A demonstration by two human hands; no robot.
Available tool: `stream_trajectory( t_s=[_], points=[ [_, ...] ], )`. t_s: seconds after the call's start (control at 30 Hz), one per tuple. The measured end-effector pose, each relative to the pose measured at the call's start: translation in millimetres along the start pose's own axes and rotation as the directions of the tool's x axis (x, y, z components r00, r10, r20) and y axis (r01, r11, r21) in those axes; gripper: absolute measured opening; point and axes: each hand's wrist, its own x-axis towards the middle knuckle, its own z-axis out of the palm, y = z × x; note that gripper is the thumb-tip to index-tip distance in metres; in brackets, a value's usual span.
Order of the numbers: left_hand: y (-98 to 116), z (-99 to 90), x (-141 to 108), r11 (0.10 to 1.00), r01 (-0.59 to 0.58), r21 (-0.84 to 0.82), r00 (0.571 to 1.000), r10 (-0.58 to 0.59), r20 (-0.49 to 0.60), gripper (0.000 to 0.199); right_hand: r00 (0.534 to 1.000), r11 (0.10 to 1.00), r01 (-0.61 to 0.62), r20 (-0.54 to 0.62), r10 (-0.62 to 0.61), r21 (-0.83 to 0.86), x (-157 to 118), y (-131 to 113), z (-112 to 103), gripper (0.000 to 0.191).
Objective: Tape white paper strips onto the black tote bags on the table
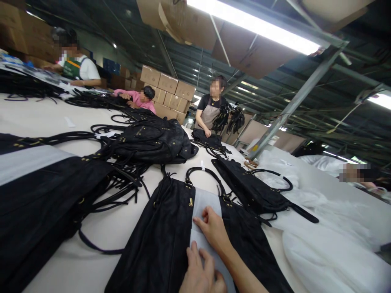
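Note:
A black handbag (152, 236) with a looped handle and brass-coloured fittings lies flat on the table in front of me. Down its middle runs a light grey strip (207, 199) of thin sheet, with a crease or overlap across it. My right hand (215, 230) is over the strip, its fingers curled and thumb and fingertips pinched at the strip's left part. Closer to me, my left hand (201, 270) rests on the strip's lower part with its fingers apart. A small brass-coloured zip pull (191, 202) shows beside the strip's left edge.
Another black bag (61, 195) with a grey strip lies at left. Piled black bags (152, 140) stand beyond, and one more bag (244, 183) is at right. White plastic wrapping (330, 252) covers the right side. Several co-workers, including one in an apron (210, 112), are around the table (76, 116).

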Motion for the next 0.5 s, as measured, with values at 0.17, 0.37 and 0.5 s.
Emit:
stream_trajectory(
  t_s=[0.17, 0.37, 0.5],
  points=[
    [-0.1, -6.8, 1.0, 0.999, 0.051, -0.003, 0.998, -0.051, 0.044, 0.030, 0.997, 0.987, -0.020, -0.074, 0.008, -0.159, 3.5, -3.4, 7.5, 0.028],
    [-7.7, -23.7, -1.9, 1.000, 0.020, 0.007, 0.995, -0.021, 0.099, 0.032, 0.989, 0.986, -0.149, -0.013, 0.148, -0.069, 19.6, -14.6, -0.5, 0.025],
    [-7.5, -29.8, -5.8, 0.994, 0.094, 0.051, 0.996, -0.094, -0.005, 0.029, 0.971, 0.972, -0.229, 0.059, 0.232, -0.057, 33.1, -26.5, -6.6, 0.032]
  ],
)
